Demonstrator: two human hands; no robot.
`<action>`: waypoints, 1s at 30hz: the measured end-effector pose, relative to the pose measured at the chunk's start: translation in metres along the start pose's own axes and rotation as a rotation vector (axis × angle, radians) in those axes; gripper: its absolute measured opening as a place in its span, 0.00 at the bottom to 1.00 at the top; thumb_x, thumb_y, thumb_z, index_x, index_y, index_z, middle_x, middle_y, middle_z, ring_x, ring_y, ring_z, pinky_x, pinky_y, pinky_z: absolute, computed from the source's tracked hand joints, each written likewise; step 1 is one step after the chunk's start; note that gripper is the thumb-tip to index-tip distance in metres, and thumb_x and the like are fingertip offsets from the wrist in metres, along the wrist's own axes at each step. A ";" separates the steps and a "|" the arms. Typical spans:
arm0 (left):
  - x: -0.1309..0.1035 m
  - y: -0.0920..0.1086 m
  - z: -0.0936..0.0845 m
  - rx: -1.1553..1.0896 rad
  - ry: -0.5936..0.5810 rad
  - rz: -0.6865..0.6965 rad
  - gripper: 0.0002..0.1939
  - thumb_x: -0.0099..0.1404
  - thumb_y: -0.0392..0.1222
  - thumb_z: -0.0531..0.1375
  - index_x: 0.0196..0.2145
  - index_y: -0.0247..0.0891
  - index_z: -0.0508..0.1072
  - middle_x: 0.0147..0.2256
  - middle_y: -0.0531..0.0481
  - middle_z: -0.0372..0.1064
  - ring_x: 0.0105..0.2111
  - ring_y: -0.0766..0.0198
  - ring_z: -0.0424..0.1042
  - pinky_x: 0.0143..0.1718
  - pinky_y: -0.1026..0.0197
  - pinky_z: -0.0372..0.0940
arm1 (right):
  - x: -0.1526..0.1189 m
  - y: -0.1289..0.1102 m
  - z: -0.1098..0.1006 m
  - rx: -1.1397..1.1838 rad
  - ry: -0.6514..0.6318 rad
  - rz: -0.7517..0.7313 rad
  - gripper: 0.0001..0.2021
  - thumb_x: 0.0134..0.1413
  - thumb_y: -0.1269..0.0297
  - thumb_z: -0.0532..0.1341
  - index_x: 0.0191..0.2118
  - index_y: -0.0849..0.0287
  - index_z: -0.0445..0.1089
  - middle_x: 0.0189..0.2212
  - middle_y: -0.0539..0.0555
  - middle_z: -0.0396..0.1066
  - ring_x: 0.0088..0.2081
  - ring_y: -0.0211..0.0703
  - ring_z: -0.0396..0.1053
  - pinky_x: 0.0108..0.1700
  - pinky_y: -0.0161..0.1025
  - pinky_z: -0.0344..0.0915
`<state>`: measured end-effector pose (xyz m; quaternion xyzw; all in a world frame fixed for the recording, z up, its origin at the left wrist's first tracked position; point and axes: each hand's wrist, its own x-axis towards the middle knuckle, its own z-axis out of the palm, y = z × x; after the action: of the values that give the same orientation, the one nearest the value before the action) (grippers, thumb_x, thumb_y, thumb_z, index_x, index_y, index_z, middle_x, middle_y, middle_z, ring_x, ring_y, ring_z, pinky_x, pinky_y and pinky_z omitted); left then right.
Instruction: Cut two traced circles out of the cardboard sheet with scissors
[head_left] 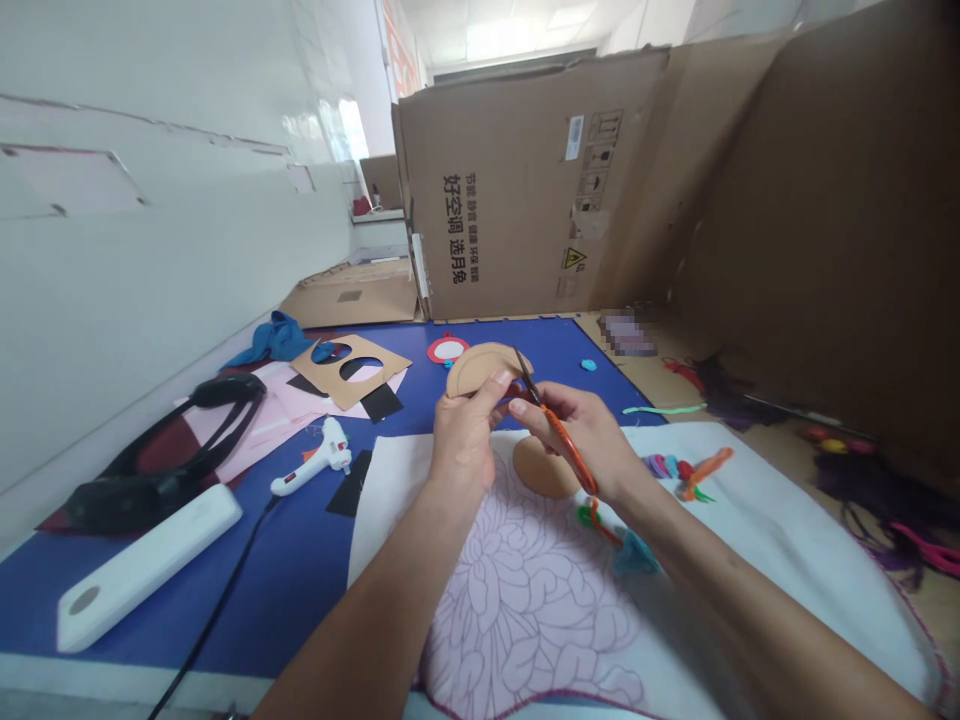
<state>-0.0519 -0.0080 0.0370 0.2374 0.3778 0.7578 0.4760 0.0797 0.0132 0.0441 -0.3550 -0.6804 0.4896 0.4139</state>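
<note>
My left hand (466,430) pinches a round-edged piece of tan cardboard (480,366) by its lower edge, thumb on top. A curved line runs across the piece. In my right hand (581,425) is a pair of scissors (564,445) with orange handles, its blades pointing up and away at the cardboard's right side. Whether the blades touch the cardboard I cannot tell. Under my hands a tan cardboard disc (541,470) lies on white cloth (750,560) printed with flower outlines. Beside my right wrist are a blue fuzzy piece (634,553) and coloured fuzzy stems (705,472).
A white glue gun (315,460), a long white case (150,565) and a black headset (172,430) lie left on the blue mat. Cardboard with cut holes (311,378) sits behind them. A large carton (525,190) closes off the back.
</note>
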 end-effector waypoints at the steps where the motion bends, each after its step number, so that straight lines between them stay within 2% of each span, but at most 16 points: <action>1: 0.000 0.000 0.000 0.002 0.000 -0.001 0.16 0.47 0.42 0.79 0.34 0.36 0.85 0.34 0.46 0.82 0.34 0.60 0.79 0.40 0.58 0.72 | 0.000 0.000 0.000 -0.005 0.001 0.002 0.23 0.51 0.40 0.72 0.30 0.57 0.72 0.22 0.45 0.61 0.25 0.38 0.56 0.28 0.38 0.54; 14: 0.002 0.000 -0.002 0.002 -0.013 -0.001 0.17 0.47 0.43 0.80 0.34 0.36 0.85 0.33 0.46 0.81 0.33 0.61 0.78 0.38 0.58 0.72 | 0.000 0.002 -0.001 -0.001 -0.005 0.015 0.23 0.52 0.40 0.72 0.30 0.57 0.73 0.21 0.43 0.57 0.24 0.36 0.50 0.27 0.38 0.49; 30: 0.002 0.001 -0.002 0.006 -0.040 0.002 0.16 0.48 0.43 0.79 0.35 0.37 0.85 0.34 0.46 0.81 0.33 0.60 0.79 0.39 0.57 0.72 | 0.001 0.007 -0.003 0.007 -0.011 0.012 0.24 0.52 0.38 0.72 0.30 0.56 0.73 0.19 0.44 0.57 0.22 0.37 0.50 0.26 0.38 0.50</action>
<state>-0.0549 -0.0067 0.0361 0.2543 0.3703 0.7524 0.4818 0.0822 0.0168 0.0379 -0.3548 -0.6787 0.4964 0.4087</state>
